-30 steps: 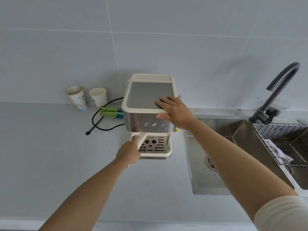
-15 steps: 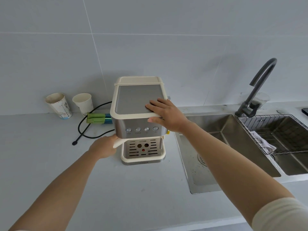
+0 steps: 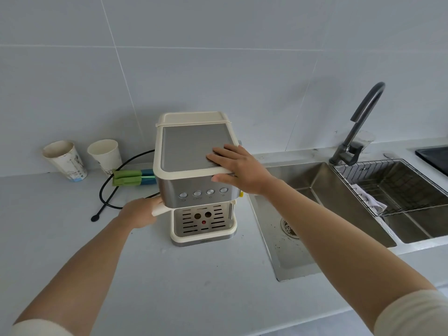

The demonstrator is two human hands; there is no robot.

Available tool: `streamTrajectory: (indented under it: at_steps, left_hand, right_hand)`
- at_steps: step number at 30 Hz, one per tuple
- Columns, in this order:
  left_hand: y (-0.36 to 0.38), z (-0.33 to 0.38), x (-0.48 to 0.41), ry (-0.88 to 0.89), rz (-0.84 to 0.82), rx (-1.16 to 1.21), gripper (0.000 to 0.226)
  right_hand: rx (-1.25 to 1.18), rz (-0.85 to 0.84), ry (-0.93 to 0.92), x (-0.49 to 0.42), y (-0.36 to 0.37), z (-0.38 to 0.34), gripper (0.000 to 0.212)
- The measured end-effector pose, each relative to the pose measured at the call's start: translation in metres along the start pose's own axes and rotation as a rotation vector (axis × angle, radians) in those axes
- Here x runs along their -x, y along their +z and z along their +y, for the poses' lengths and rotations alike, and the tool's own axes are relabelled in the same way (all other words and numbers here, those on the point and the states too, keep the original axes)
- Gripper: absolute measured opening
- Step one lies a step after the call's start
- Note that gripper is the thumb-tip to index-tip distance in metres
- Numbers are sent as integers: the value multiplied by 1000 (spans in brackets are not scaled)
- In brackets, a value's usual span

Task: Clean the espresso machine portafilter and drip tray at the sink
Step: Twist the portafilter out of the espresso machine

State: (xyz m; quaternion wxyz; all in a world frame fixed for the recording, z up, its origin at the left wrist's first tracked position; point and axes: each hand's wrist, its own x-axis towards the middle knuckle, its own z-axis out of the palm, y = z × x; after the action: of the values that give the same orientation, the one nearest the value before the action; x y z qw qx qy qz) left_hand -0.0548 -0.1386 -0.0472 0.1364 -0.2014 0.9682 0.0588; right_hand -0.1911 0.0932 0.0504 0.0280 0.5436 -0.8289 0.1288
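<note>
A cream and steel espresso machine (image 3: 189, 151) stands on the grey counter, left of the sink (image 3: 322, 190). My right hand (image 3: 238, 169) lies flat on the machine's top right corner, fingers straight, thumb down the front. My left hand (image 3: 141, 212) grips the cream portafilter handle (image 3: 161, 210), which sticks out to the left under the machine's body; the portafilter's head is hidden. The slotted drip tray (image 3: 203, 220) sits in the machine's base with a red float showing.
Two paper cups (image 3: 65, 161) stand by the wall at the left. A black cord (image 3: 106, 192) and a green and blue brush (image 3: 132, 177) lie behind the machine. A dark tap (image 3: 361, 122) rises behind the sink; a wire rack (image 3: 397, 187) with a cloth sits in the right basin.
My left hand has swung the portafilter handle from the machine's front round to the left. My right hand has stayed on the machine's top. The view has shifted slightly.
</note>
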Motion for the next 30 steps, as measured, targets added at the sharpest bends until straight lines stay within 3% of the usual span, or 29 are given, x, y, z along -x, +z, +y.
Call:
streamTrajectory:
  at_steps: [4,12,20,24,30]
  left_hand:
    - [17,-2,6,12,8,32,60]
    - [49,11,36,5,-31,43,35]
    - [67,41,70,71,-67,6,47]
    - [71,56,79,97,-86,4,39]
    - [70,80,82,89,-68,33,32]
  right_hand:
    - [2,-3,11,0,1,0,56]
    - [2,-14,30,-1,3,0,56]
    - [12,2,60,4,-2,-6,55]
    - [-52,27,110,7,4,-9,72]
    - [-226,125,238,30,4,-11,56]
